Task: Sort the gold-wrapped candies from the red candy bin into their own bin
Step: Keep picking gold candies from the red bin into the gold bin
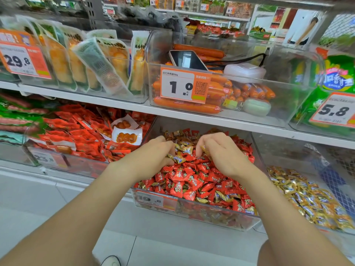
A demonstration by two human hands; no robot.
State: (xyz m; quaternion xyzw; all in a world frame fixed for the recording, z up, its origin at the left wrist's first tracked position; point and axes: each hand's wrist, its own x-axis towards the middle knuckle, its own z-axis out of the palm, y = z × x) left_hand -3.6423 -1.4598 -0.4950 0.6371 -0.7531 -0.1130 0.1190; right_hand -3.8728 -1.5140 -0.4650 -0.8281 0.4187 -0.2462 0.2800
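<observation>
Head view: both hands are sunk in the red candy bin [194,208] on the lower shelf. The left hand [153,156] is curled, its grip pinched on a gold-wrapped candy [178,159] at the fingertips. The right hand [221,152] is cupped over the pile with a gold wrapper showing under the fingers; whether that grip is closed on it cannot be told. More gold pieces are seen scattered among the red candies [184,179], mostly toward the back and along the front wall. The gold candy bin [342,230] sits just beside, to the right. The candies are judged light, small and hard, with slick crinkly foil; a pinch across the body or a twisted wrapper end should hold best, since loose neighbours slide easily.
</observation>
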